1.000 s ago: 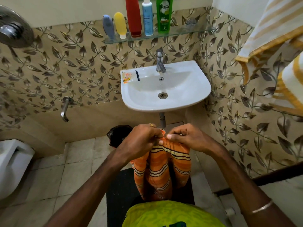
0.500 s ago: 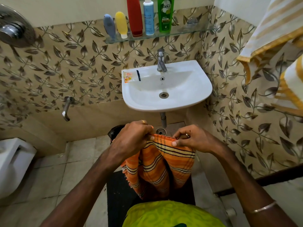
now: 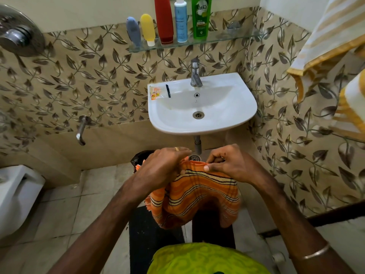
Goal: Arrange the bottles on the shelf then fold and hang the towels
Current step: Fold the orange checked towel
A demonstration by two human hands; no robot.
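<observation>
An orange striped towel [image 3: 197,196] hangs in front of me, below the sink. My left hand [image 3: 160,169] grips its top edge on the left, and my right hand [image 3: 229,165] pinches the same edge on the right. The cloth sags between the hands and drapes downward. On the glass shelf [image 3: 227,37] stand several bottles: a grey-blue tube [image 3: 133,30], a yellow tube [image 3: 147,28], a red bottle [image 3: 164,18], a white and blue bottle [image 3: 181,20] and a green bottle [image 3: 201,16]. A white and yellow striped towel [image 3: 331,34] hangs at the upper right.
A white sink [image 3: 237,115] with a tap [image 3: 195,74] is mounted on the tiled wall ahead; a small sachet [image 3: 155,92] lies on its rim. A toilet [image 3: 15,194] stands at the left, a wall spout [image 3: 82,131] beside it. A black mat [image 3: 146,234] covers the floor.
The hands have drawn a little apart, spreading the towel's top edge wider. The cloth hangs broader and sags more between them.
</observation>
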